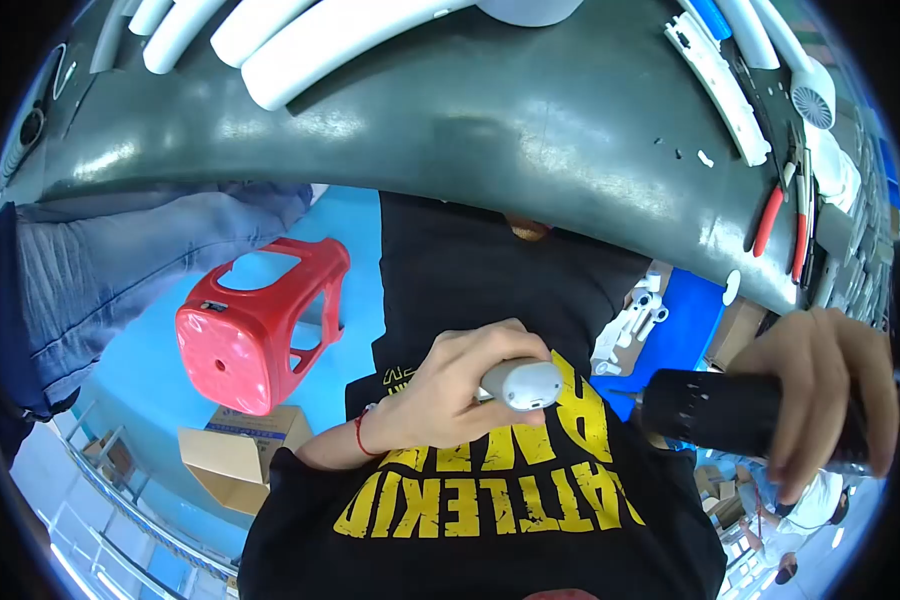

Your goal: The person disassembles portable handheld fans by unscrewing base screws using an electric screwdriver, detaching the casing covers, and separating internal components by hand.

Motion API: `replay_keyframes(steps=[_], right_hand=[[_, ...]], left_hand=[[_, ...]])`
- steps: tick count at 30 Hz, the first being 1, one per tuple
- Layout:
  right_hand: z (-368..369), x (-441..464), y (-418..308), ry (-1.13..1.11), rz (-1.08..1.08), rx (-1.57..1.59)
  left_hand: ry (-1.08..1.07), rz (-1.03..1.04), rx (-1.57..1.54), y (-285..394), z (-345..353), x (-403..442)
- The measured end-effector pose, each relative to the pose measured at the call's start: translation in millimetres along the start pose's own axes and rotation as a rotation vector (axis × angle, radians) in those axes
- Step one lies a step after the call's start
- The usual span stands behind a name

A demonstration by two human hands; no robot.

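My left hand (460, 385), with a red string at its wrist, is wrapped round a white, rounded-end plastic housing (530, 385) in front of my black shirt. The housing's end faces up and shows small openings; the rest is hidden in my fingers. Off to the right, my right hand (820, 400) is closed round a black electric screwdriver (710, 410). Its thin bit points left towards the housing, with a gap between them.
Across the dark worktable (400, 140) lie white curved tubes (340, 45), a long white shell (720, 90) and red-handled pliers (770, 220). A blue bin (685, 315) beside white parts (635, 320), a red stool (230, 350), an open carton (225, 465) and a person's jeans-clad leg (120, 280) are around me.
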State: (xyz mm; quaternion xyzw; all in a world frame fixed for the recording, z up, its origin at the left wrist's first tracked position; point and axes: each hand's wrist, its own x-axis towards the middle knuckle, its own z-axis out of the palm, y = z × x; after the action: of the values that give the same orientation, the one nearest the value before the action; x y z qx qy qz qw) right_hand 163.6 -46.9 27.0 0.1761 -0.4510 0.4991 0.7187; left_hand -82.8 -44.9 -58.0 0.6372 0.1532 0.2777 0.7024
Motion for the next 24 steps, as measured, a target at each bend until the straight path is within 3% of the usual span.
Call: replay_keyframes(steps=[24], right_hand=[[-15.0,-30.7,-17.4,0.456,-0.090,0.185]], left_hand=[[-0.114,-0.107,0.067,0.5,-1.9,26.9]])
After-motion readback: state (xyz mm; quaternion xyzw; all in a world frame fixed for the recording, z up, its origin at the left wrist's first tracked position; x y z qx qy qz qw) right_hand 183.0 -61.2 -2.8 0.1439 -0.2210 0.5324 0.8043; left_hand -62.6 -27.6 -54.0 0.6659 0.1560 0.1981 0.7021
